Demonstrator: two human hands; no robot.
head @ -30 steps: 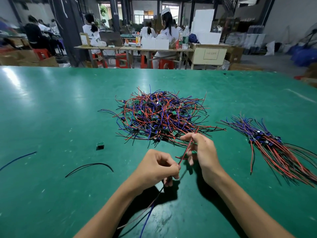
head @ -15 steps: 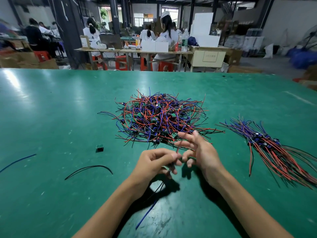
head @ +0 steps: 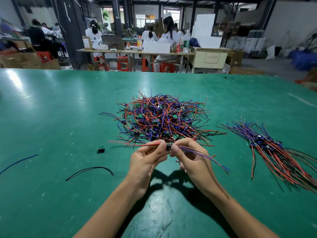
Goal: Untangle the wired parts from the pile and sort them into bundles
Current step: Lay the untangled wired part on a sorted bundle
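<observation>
Hands together just in front of the pile (head: 161, 117), raised above the green table (head: 51, 117). Left hand (head: 145, 160) pinching the red wires (head: 137, 144) of one wired part (head: 169, 146), thumb and fingertips curled round them just left of the small dark component. Right hand (head: 192, 160) pinching the same part from the other side, fingers curled, purple and blue wires (head: 205, 156) trailing out to the right and down past the wrist. Red wires sticking out leftward, blurred at the far end.

Pile tangled: red, blue, purple and black leads with little green boards and dark components mixed in, spread across the middle of the table, its near edge just behind the fingertips. Sorted bundle (head: 274, 148) lying well to the right, wires roughly aligned, components gathered near the middle, red and black ends fanning toward the near right corner.

Loose black wire (head: 90, 170) curved on the table to the left of the hands. Loose blue wire (head: 18, 163) farther left, near the edge. Small green board (head: 100, 148) lying alone between the black wire and the pile.
</observation>
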